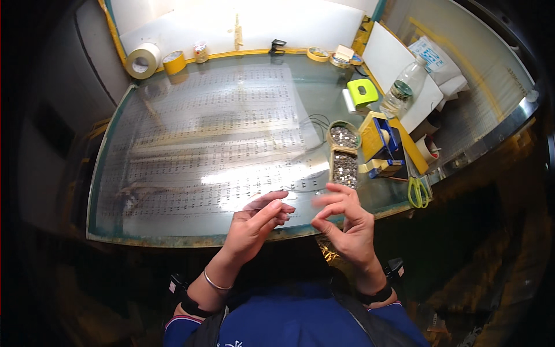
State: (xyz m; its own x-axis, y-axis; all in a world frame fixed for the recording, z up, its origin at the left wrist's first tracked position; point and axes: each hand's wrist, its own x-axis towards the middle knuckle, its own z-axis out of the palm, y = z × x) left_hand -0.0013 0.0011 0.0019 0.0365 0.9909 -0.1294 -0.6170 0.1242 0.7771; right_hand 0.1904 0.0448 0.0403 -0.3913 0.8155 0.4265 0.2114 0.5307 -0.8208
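My left hand (254,225) is held over the near edge of a glass-topped table (191,231), its thumb pressed against the fingers in a pinch. A faint thin line, perhaps a thread, shows beside those fingers; what they grip is too fine to name. To its right, my right hand (347,225) has thumb and forefinger brought together, with the other fingers raised and partly blurred. Anything in that pinch is too small to make out. Just beyond the right hand lie small shiny pieces (345,166) in a rectangular container, and more shiny bits (343,137) in a round one.
A transparent sheet (219,127) with rows of small dark marks covers much of the table. Tape rolls (143,61) line the back. On the right are a yellow-and-blue tape dispenser (381,139), a green hole punch (362,92), a clear bottle (403,89) and green-handled scissors (417,192).
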